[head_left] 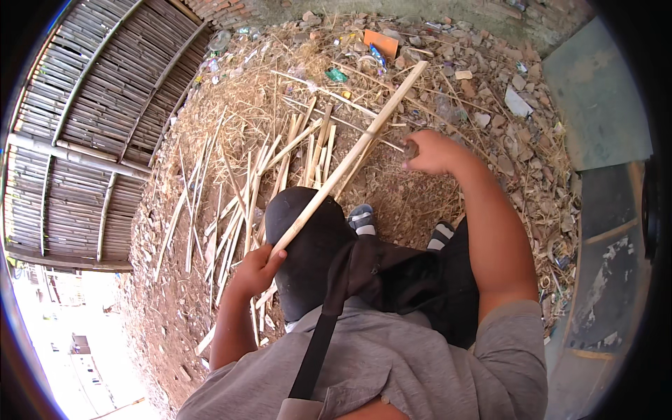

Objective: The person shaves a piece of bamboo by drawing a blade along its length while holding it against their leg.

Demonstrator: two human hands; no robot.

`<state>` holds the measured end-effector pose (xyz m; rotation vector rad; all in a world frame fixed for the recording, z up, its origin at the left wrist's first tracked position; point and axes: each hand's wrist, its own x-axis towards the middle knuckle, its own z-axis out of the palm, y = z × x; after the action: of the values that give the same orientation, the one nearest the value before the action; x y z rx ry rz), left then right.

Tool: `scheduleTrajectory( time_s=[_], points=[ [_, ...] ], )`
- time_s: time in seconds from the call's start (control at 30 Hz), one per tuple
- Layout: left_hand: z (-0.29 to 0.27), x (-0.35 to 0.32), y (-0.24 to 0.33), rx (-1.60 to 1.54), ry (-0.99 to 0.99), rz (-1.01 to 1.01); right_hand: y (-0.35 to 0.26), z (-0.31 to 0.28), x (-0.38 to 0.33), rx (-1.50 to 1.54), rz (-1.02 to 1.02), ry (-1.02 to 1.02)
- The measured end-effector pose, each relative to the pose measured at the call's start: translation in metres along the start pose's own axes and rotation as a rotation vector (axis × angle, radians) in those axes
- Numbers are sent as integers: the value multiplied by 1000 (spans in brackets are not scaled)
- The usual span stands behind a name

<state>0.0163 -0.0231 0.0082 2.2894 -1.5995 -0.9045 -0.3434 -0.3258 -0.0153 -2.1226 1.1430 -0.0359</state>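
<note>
Split bamboo strips (238, 189) scattered on dirt. Straw heap (280, 77) behind, mixed rubble (511, 84). Orange scrap (381, 42), green scrap (336, 74) among litter. Bamboo slat wall (91, 119) left. Grey panel (595, 98) right.

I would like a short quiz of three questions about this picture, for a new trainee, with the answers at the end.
1. True or false: the left hand grips the lower end of the long pale stick.
2. Multiple choice: the right hand is closed on
A. a small dark tool, too hidden to identify
B. a green bottle
C. a coil of rope
3. Fill the gap: to the left of the long stick, many thin split ______ strips lie on the straw-covered ground.

Key
1. True.
2. A.
3. Bamboo (or cane).
</note>
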Motion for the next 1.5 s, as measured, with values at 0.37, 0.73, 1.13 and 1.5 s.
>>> scheduleTrajectory(
  time_s=[0.37,0.73,1.13,1.5],
  points=[
    [-4,-2,4,-14,-31,-77,-35,20,-6,-99,-115,-81],
    [-7,0,10,43,-38,-32,4,-3,-2,81,121,167],
    [-2,1,-2,-12,-22,-17,4,9,6,70,36,89],
    [-2,-1,1,6,-7,-35,-44,28,-7,-140,-211,-92]
  ],
)
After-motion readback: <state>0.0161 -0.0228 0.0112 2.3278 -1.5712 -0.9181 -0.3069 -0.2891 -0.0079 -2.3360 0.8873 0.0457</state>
